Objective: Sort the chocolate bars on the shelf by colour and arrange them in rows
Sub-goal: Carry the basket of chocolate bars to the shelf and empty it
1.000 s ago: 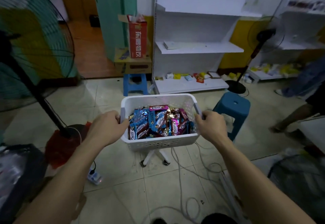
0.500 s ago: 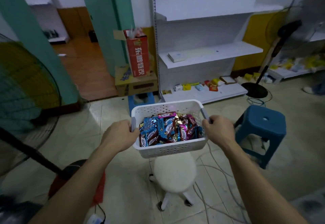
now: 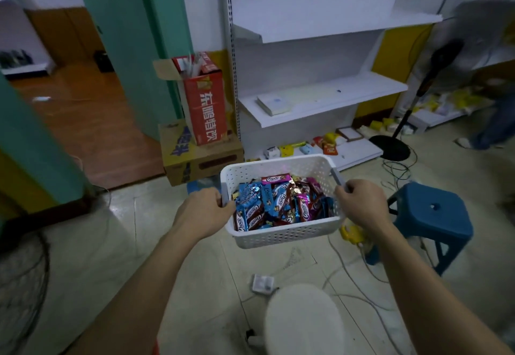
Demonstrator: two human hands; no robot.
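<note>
My left hand and right hand each curl round one end of the white basket. It hangs level between them, long axis across me, Choco bars heaped inside. The white shelf stands ahead, slightly right of the basket, so I'd carry it forward with both arms.

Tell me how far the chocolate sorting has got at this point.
Done: nothing sorted yet. The chocolate bars, in blue, pink and brown wrappers, lie mixed in the white basket. In hand: the left hand and right hand grip the basket's sides, holding it up in front of the shelf, which shows a flat white box and no bars. Left: all of it, separating colours and laying rows.
</note>
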